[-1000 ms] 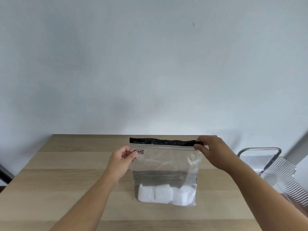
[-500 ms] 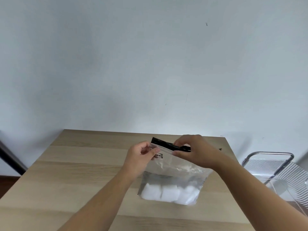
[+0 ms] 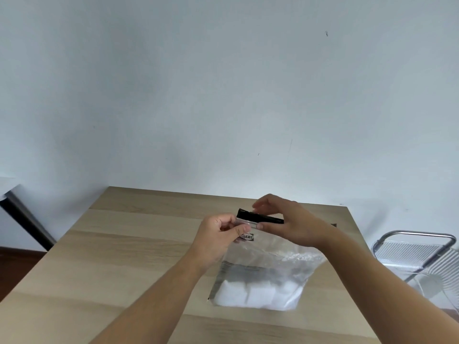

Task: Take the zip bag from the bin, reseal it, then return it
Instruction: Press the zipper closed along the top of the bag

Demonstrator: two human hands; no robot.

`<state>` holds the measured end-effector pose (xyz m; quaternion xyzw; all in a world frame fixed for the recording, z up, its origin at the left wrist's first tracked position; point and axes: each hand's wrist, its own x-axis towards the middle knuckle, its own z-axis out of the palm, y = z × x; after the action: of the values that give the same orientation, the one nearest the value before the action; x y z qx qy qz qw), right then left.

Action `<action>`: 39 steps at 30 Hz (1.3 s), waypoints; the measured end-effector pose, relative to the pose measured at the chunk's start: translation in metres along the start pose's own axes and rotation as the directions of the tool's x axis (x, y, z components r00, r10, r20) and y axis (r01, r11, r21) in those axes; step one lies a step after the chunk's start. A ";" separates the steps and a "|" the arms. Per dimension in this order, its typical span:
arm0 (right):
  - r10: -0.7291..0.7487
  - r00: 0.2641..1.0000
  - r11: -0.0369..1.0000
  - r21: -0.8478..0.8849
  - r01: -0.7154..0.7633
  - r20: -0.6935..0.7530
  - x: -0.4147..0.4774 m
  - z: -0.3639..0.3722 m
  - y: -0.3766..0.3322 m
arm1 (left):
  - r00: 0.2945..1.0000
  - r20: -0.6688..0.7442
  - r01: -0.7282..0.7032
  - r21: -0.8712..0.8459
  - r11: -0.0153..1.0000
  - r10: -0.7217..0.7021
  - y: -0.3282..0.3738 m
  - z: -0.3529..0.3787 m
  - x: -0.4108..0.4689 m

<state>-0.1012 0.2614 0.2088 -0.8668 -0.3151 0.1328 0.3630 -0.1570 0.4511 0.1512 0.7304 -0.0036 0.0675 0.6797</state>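
Observation:
A clear zip bag (image 3: 263,266) with a black strip along its top stands on the wooden table (image 3: 129,256), holding white cubes at its bottom. My left hand (image 3: 218,237) pinches the bag's top left corner, just below the strip. My right hand (image 3: 288,224) grips the black strip close to the left hand, thumb under it and fingers over it. The bag's right part sags and crumples beneath my right wrist. The strip's right end is hidden by my right hand.
A clear plastic bin with a metal frame (image 3: 417,259) stands to the right of the table, below its level. A dark post (image 3: 24,219) leans at the far left. A plain pale wall rises behind the table.
My right hand has slid left along the black strip from the bag's right corner until it is next to my left hand. The bag's right side has slumped. The view has shifted left.

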 end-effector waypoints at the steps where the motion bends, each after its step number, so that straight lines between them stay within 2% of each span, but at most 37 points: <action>1: -0.013 1.000 1.000 -0.004 0.013 0.004 0.001 0.000 -0.001 | 1.000 0.004 -0.004 0.003 1.000 0.004 0.000 0.000 0.000; 10: -0.011 0.999 1.000 -0.011 0.010 -0.041 0.002 0.002 -0.004 | 0.998 0.030 -0.059 0.005 0.998 0.059 0.005 0.003 -0.002; 23: -0.045 0.991 0.999 -0.003 0.045 -0.130 0.003 0.009 -0.005 | 0.995 -0.050 -0.084 0.006 0.996 0.084 0.007 0.012 -0.004; 30: 0.022 0.998 1.000 -0.015 -0.023 -0.059 0.001 0.001 0.003 | 0.995 -0.081 -0.056 -0.007 0.998 0.055 0.010 0.008 -0.005; 39: 0.052 0.994 0.998 0.044 -0.048 -0.098 -0.001 0.000 0.003 | 0.993 -0.116 -0.038 -0.027 0.999 0.035 0.008 0.007 -0.005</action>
<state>-0.1008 0.2591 0.2066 -0.8722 -0.2722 0.1052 0.3925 -0.1620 0.4429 0.1583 0.7152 0.0212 0.1220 0.6879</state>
